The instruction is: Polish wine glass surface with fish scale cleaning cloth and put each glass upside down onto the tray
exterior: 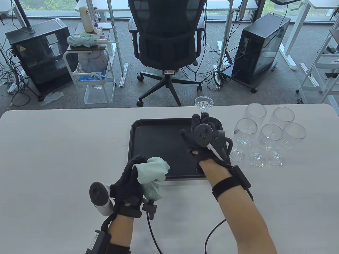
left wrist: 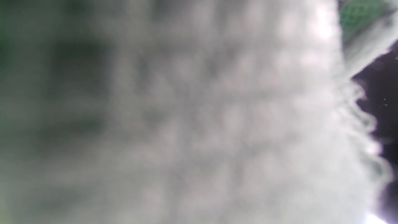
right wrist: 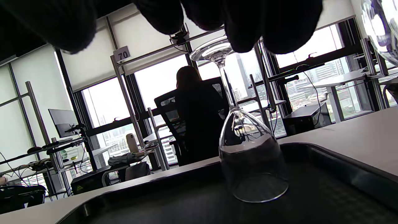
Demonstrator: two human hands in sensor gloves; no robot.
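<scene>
A black tray (exterior: pixel 159 137) lies mid-table. One wine glass (exterior: pixel 204 103) stands upside down at its far right corner; in the right wrist view the glass (right wrist: pixel 248 155) rests rim down on the tray (right wrist: pixel 326 199). My right hand (exterior: pixel 202 120) hovers just before it, fingers (right wrist: pixel 248 28) stretched out near the foot and stem, with no grip showing. My left hand (exterior: pixel 132 174) holds the crumpled pale green cloth (exterior: pixel 152 172) at the tray's near left corner. A blur of cloth (left wrist: pixel 199 112) fills the left wrist view.
Several upright wine glasses (exterior: pixel 270 132) stand in a cluster right of the tray; one glass (right wrist: pixel 381 28) shows at the right wrist view's top right. Glove cables trail over the near table. An office chair (exterior: pixel 166 39) stands beyond the far edge.
</scene>
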